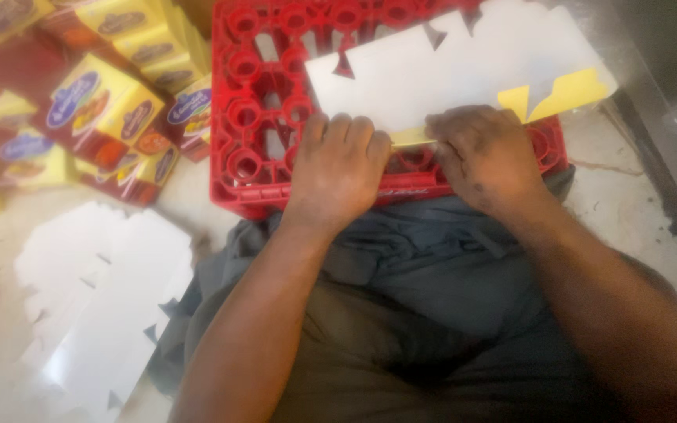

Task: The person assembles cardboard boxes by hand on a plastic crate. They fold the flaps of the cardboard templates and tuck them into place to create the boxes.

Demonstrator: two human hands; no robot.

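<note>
White carton blank (440, 74) (flat, on red crate (252, 102)), near edge pinched under left hand (338, 168), right hand (483, 153).

This looks like a small packing workshop on a floor. A heap of folded yellow and red printed cardboard boxes (103, 110) lies beside a red plastic bottle crate (260, 117) used as a work surface. Flat white unfolded carton blanks (95, 313) are stacked on the pale stone floor (620, 180).

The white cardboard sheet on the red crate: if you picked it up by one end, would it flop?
The white cardboard sheet looks thin and flat, so it would probably bend and sag a little. It likely weighs very little. Lying loose on the red crate, under both hands, it might slide easily.
</note>
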